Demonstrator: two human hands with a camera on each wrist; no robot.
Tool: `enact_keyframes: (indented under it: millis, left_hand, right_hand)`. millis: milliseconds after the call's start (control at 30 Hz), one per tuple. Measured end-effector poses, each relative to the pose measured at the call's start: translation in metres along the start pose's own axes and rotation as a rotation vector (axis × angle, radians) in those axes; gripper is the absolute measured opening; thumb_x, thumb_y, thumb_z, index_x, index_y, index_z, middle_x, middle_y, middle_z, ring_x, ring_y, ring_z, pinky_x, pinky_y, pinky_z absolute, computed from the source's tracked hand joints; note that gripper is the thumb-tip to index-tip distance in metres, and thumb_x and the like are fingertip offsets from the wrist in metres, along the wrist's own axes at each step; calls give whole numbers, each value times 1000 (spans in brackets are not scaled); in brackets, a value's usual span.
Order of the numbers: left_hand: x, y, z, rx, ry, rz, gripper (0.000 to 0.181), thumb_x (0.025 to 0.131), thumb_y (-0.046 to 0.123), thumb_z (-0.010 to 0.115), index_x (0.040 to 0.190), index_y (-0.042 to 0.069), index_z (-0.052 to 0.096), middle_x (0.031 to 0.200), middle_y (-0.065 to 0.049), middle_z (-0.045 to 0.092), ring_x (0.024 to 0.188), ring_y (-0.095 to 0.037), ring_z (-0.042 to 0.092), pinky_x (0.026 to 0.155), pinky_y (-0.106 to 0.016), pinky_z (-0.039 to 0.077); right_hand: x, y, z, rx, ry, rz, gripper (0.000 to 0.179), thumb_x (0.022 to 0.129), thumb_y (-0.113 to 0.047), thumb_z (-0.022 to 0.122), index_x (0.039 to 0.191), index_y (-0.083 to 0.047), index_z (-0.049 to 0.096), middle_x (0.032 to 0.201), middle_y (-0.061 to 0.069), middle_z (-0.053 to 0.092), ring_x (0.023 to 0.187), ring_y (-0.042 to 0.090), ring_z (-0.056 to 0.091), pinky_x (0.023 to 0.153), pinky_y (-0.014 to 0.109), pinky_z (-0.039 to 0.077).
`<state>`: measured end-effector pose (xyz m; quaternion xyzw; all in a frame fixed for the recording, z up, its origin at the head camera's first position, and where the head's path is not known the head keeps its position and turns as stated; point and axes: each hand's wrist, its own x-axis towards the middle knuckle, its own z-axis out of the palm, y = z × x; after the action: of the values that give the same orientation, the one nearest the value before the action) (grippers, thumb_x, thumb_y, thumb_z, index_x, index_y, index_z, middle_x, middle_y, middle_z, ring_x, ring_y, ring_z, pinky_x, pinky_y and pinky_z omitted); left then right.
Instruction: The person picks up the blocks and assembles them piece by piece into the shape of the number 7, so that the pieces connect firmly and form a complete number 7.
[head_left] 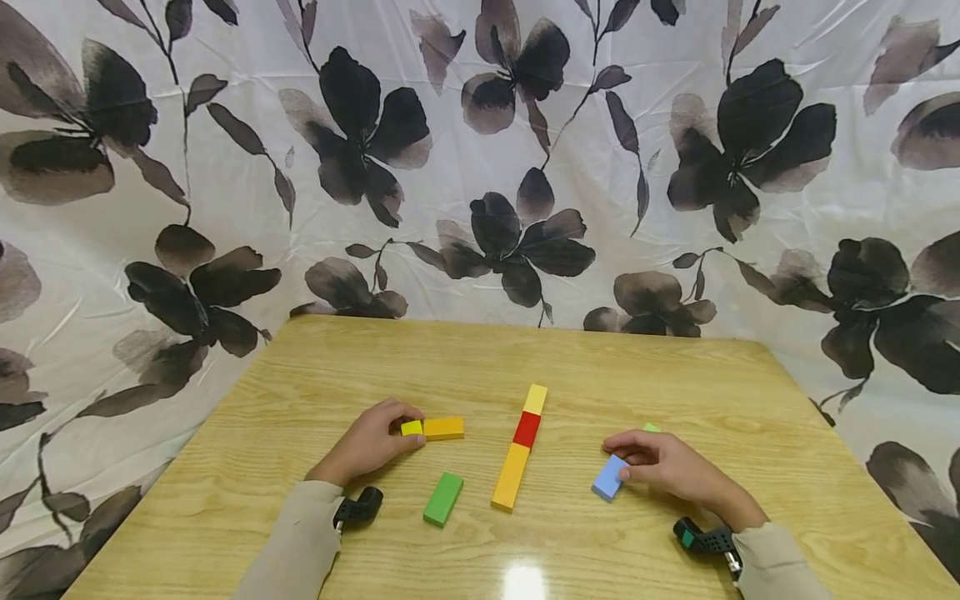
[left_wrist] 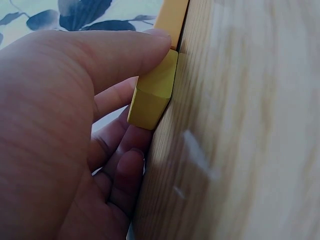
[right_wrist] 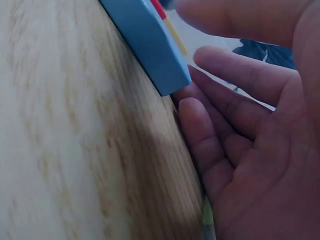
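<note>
My left hand (head_left: pixel 375 437) pinches a small yellow block (head_left: pixel 412 428) between thumb and fingers, low at the table. That block's end meets a longer orange block (head_left: pixel 444 428); the left wrist view shows the yellow block (left_wrist: pixel 155 87) close up with the thumb over it. On the right, my right hand (head_left: pixel 671 468) is beside a blue block (head_left: pixel 608 478) lying on the table. In the right wrist view the thumb stands off from the blue block (right_wrist: pixel 152 47), and the loosely bent fingers are at its near end.
Between the hands, a pale yellow block (head_left: pixel 536 399), a red block (head_left: pixel 527 430) and an orange block (head_left: pixel 511 477) form a line. A green block (head_left: pixel 443 499) lies nearer. A light green block (head_left: pixel 652 428) shows partly behind the right hand. Floral cloth (head_left: pixel 450 167) hangs behind the table (head_left: pixel 360 350).
</note>
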<state>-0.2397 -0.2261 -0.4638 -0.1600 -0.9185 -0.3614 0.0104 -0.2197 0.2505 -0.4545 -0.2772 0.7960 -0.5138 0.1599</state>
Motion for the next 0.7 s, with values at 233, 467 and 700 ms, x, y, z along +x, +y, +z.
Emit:
enact_keyframes:
  millis: [233,467,700]
  left_hand:
    - [1,2,0,-5,-5,-7,28,91,28,76,117,18,71,110,3,62,92,-16,54,84,-40,46]
    - [1,0,0,-2,0,3,27,91,26,77,116,19,71,109,3,62,91,-16,54,84,-40,46]
    - [1,-3,2,1,2,15,26,91,29,77,115,20,71,108,4,62,90,-16,53,83,-40,46]
  right_hand:
    - [-3,2,-2,-12,-58,-28,45,98,-10,65,138,6,53,138,27,52,114,17,60,92,24,49]
    - [-2,2,-2,-84,-43,-27,46,99,-13,66,139,5,53,139,24,51,117,16,58,94,24,48]
    - [-2,2,-1,-129,-32,-41,43,99,-14,66,136,5,56,139,23,50,120,16,55,95,23,47]
